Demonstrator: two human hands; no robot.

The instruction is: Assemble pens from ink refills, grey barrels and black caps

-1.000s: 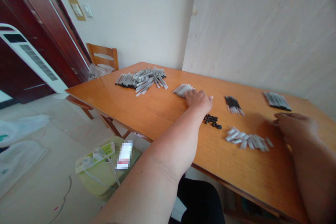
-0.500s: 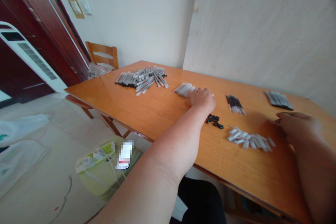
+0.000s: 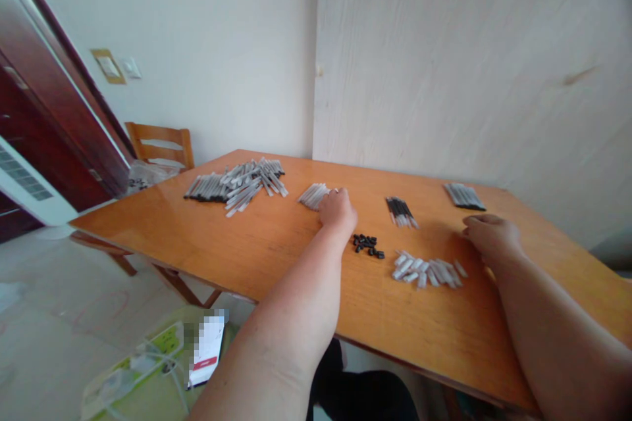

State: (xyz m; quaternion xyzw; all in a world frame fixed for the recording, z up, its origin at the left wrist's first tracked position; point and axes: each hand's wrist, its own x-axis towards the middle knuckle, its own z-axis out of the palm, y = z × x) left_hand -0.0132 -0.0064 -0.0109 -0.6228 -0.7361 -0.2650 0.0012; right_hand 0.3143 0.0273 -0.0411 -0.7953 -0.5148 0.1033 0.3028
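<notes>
My left hand [image 3: 338,209] is curled at the right end of a small row of clear, pen-like tubes [image 3: 313,196]; its fingertips are hidden behind the hand. Close to its wrist lie several small black caps [image 3: 366,245]. My right hand [image 3: 491,233] is closed, thumb against fingers, just above the table; anything in its grip is too small or hidden to tell. Left of it and nearer me is a spread of short clear caps [image 3: 428,271]. Slim black sticks with pale tips [image 3: 401,212] lie between the hands, farther back.
The wooden table [image 3: 296,263] bears a large heap of clear tubes with black ends [image 3: 237,184] at the far left. A neat row of similar tubes [image 3: 465,197] lies at the back right. A chair [image 3: 160,143] stands beyond the left edge. Below is a stool with a power strip [image 3: 162,342].
The view has swung right and up, so everything sits farther left and lower. Both hands stay near the same spots on the table, and the piles look unchanged.
</notes>
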